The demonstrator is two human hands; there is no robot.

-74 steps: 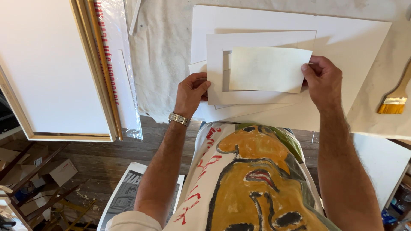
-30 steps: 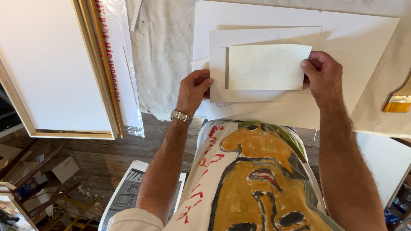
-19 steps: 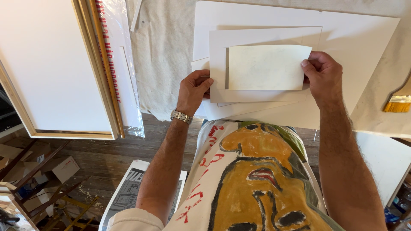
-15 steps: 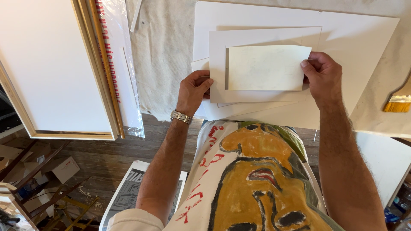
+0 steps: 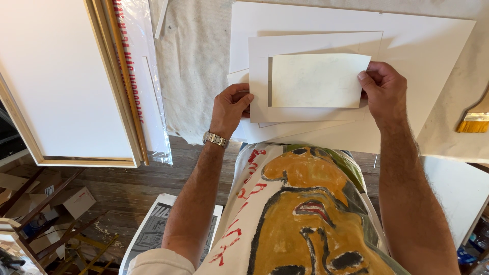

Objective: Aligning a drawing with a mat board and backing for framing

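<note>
Two hands hold a cream sheet of paper [image 5: 318, 80] over a white mat board [image 5: 310, 46] in the upper middle of the frame. At the sheet's right edge, the right hand [image 5: 383, 91] pinches the paper between thumb and bent fingers. Curled at the lower left of the mat board, the left hand [image 5: 230, 108] has its fingertips tucked against the board's edge; whether it grips the board or only the thinner sheets under it cannot be told. A metal wristwatch [image 5: 216, 138] sits on the left wrist.

The cream sheet lies slightly tilted across the opening of the mat board, covering most of it, with a strip of the opening showing along its left side. The mat board rests on a larger white board [image 5: 428, 56], which lies on a worktop covered by a pale cloth [image 5: 196, 66]. At the right edge of the frame, a paintbrush [image 5: 473, 121] with pale yellow bristles lies on the cloth, well apart from the hands.

A wood-framed blank canvas [image 5: 56, 76] fills the upper left, with a clear plastic wrapper [image 5: 147, 97] just beside it. Low in the frame, between the forearms, is a painted apron [image 5: 300, 214] showing an orange face with dark outlines.
</note>
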